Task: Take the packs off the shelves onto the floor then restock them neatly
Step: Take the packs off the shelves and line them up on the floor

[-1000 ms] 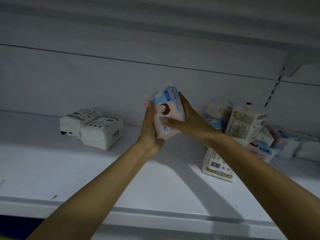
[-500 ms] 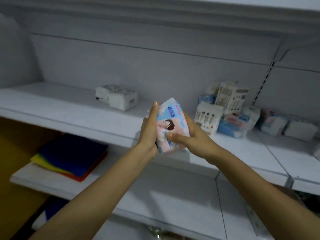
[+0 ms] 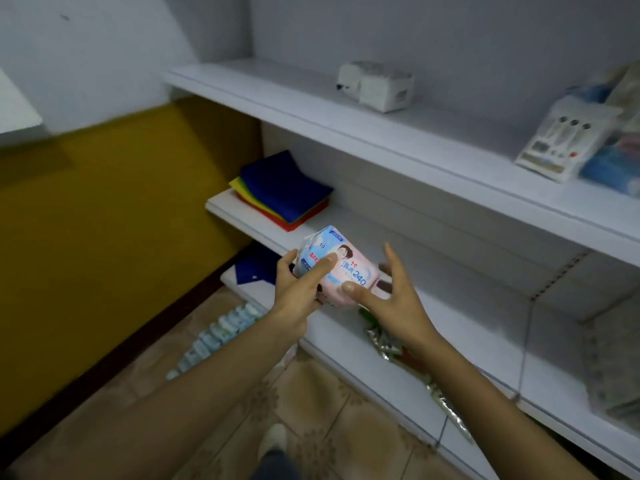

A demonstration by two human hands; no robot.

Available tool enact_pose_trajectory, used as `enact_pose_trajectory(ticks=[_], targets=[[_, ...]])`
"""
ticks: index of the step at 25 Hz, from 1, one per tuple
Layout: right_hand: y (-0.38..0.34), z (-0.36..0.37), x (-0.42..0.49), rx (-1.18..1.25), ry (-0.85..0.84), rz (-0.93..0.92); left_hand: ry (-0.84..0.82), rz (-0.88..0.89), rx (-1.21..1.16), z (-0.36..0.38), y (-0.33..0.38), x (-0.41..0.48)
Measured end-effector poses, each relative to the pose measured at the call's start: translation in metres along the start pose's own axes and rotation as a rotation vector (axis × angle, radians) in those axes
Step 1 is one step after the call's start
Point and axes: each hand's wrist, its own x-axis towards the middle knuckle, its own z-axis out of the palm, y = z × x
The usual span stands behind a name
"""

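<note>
I hold a pink and blue pack (image 3: 337, 268) with a face and "240" printed on it, out in front of the middle shelf (image 3: 433, 306). My left hand (image 3: 298, 289) grips its left end, thumb on top. My right hand (image 3: 388, 292) holds its right end with the thumb on the front and the fingers spread behind. On the upper shelf (image 3: 450, 147) stand two white packs (image 3: 377, 84) and a heap of packs (image 3: 585, 133) at the far right. A row of small packs (image 3: 218, 334) lies on the floor by the yellow wall.
A stack of coloured cloths (image 3: 280, 192) lies at the left end of the middle shelf. A blue and white item (image 3: 252, 275) sits on the bottom shelf. Shiny foil packets (image 3: 398, 344) hang below the middle shelf. My foot (image 3: 273, 441) stands on the tiled floor (image 3: 311, 410).
Both hands brought the pack down from the upper shelf to the level of the middle shelf and turned it flat. The view swung down and left, showing the floor.
</note>
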Motion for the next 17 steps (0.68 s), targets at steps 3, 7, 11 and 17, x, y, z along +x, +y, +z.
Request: enact_pose_trajectory(ticks=[3, 7, 11, 17], targets=[[0.006, 0.044, 0.009, 0.232, -0.124, 0.24, 0.048, 0.046, -0.039, -0.044, -0.005, 0.014], [0.024, 0.115, 0.038, 0.321, -0.224, 0.476, 0.09, 0.021, 0.0, -0.114, -0.013, 0.042], [0.044, 0.191, 0.071, 0.448, -0.316, 0.685, 0.104, -0.114, 0.045, -0.185, -0.019, 0.087], [0.144, 0.301, 0.134, 0.354, -0.169, 0.822, 0.105, -0.159, 0.491, -0.279, -0.092, 0.194]])
